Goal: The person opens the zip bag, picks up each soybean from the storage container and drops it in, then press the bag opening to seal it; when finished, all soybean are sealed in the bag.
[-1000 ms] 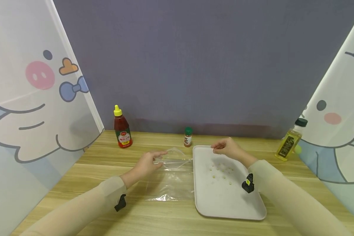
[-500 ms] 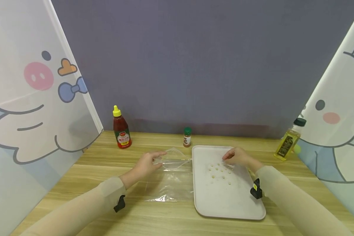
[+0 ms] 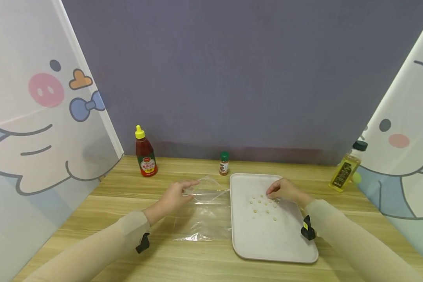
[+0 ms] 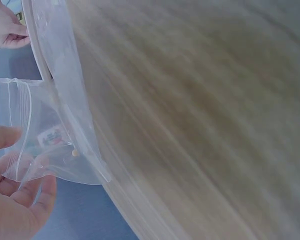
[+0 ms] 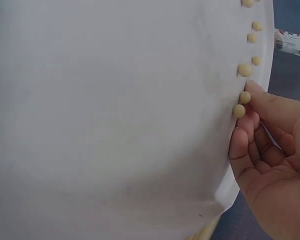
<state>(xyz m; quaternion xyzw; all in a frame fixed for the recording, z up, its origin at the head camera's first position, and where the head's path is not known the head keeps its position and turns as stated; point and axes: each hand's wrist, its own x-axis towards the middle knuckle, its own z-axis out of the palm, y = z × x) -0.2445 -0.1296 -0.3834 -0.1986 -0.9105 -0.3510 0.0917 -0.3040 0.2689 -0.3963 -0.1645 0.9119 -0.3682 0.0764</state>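
Note:
My left hand point(image 3: 174, 199) holds a clear zip-lock bag point(image 3: 204, 219) by its mouth, which gapes between thumb and fingers. The bag lies on the table left of the tray. In the left wrist view a single pale bean point(image 4: 75, 153) shows inside the bag point(image 4: 50, 120). My right hand point(image 3: 285, 191) is low over the white tray point(image 3: 257, 243), thumb and fingertips close together among several small pale soybeans point(image 3: 255, 211). In the right wrist view, two soybeans point(image 5: 239, 110) sit right at those fingertips; I cannot tell whether one is pinched.
Behind the bag and tray stand a red sauce bottle point(image 3: 147, 158) with a yellow cap and a small green-capped seasoning jar point(image 3: 224, 163). An oil bottle point(image 3: 347, 168) stands at the right. A grey partition point(image 3: 211, 78) closes off the back of the wooden table point(image 3: 144, 258).
The right hand has come from the tray's far edge toward the person, down to the soybeans, and has hardly moved over the last half second. The left hand and bag stay put.

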